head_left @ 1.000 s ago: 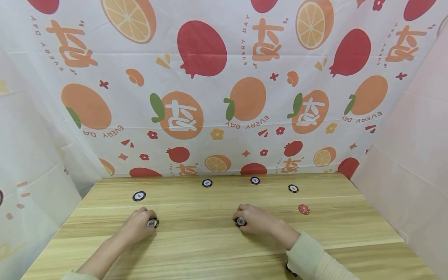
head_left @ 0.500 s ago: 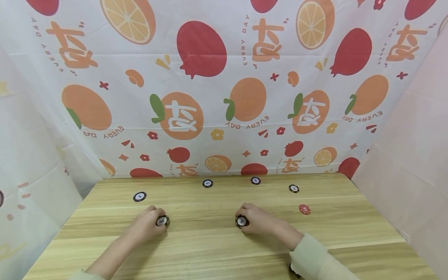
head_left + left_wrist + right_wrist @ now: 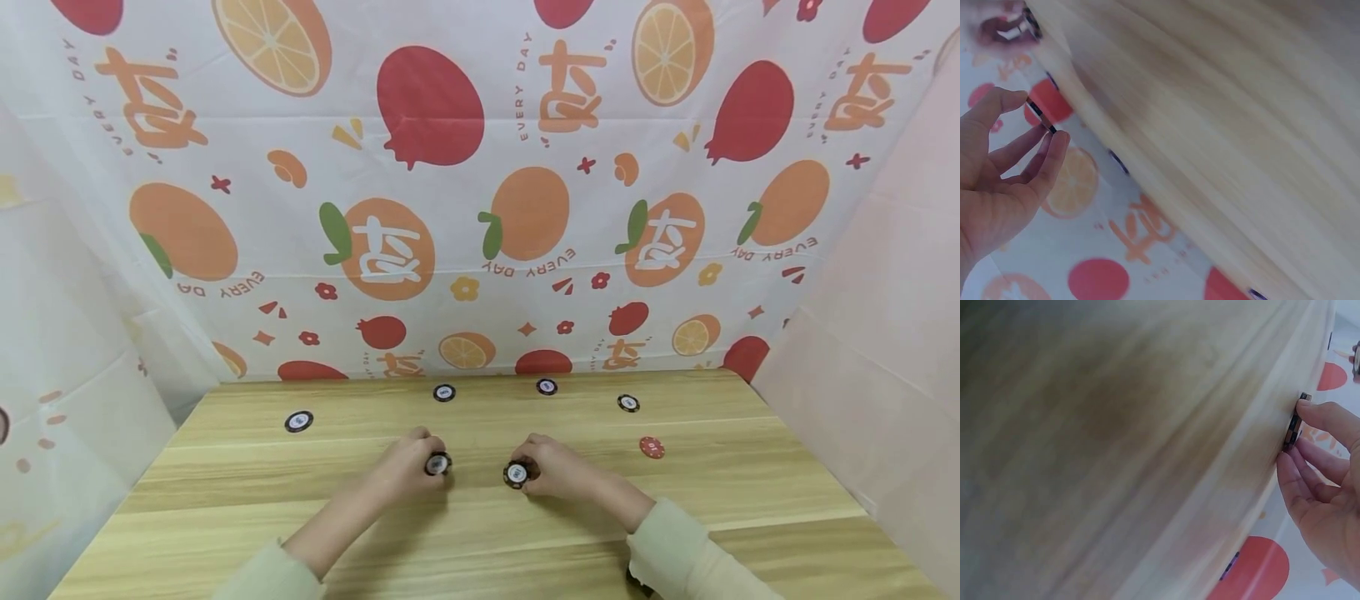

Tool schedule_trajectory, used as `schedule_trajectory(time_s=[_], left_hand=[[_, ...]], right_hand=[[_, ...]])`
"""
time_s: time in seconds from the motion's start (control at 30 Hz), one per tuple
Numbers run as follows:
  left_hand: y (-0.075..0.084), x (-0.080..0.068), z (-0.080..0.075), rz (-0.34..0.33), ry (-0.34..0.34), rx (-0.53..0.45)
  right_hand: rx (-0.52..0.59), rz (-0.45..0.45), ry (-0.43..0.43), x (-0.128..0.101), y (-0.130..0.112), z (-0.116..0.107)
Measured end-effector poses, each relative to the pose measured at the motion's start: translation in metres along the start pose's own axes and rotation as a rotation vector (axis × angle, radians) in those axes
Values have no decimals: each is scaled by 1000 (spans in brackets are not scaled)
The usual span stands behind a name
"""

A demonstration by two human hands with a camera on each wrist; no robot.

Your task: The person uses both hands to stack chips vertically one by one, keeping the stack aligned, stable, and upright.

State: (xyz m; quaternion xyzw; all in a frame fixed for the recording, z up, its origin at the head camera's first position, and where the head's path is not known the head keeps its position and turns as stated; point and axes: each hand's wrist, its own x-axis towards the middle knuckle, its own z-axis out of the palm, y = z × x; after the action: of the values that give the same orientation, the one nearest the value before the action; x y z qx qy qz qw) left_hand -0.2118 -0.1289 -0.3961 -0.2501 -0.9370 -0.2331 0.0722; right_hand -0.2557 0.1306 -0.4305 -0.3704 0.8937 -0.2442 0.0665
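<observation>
In the head view my left hand [image 3: 401,471] pinches a black poker chip [image 3: 438,463] with a white centre. The left wrist view shows that chip [image 3: 1041,115] edge-on between thumb and fingertips, raised off the wooden table. Just to its right, my right hand [image 3: 561,468] grips black poker chips [image 3: 516,474] by their rims. From the right wrist these chips [image 3: 1295,422] look like a short stack at the tabletop, thumb on one side and fingers on the other. A gap of bare wood separates the two hands.
Black chips lie flat at the left [image 3: 298,421], back middle [image 3: 444,392], back right [image 3: 547,387] and farther right [image 3: 628,403] of the wooden table [image 3: 480,542]. A red chip [image 3: 652,447] lies right of my right hand. Another dark chip [image 3: 637,583] is partly under the right sleeve. A fruit-print cloth [image 3: 450,208] hangs behind.
My left hand has carried its chip rightward across the table, close to my right hand. The right hand has stayed almost in place, still holding its chips.
</observation>
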Motion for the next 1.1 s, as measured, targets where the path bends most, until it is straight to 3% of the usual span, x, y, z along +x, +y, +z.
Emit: schedule_trajectory(time_s=[0.47, 0.73, 0.93, 1.1], left_hand=[[35, 33, 36, 110, -12, -4], [43, 41, 48, 112, -35, -2], [46, 45, 60, 161, -19, 35], [52, 47, 66, 143, -34, 51]], right_hand=[[-9, 20, -4, 2, 3, 0], [-14, 8, 0, 3, 4, 0], [-40, 1, 5, 2, 4, -1], [-57, -9, -5, 2, 3, -2]])
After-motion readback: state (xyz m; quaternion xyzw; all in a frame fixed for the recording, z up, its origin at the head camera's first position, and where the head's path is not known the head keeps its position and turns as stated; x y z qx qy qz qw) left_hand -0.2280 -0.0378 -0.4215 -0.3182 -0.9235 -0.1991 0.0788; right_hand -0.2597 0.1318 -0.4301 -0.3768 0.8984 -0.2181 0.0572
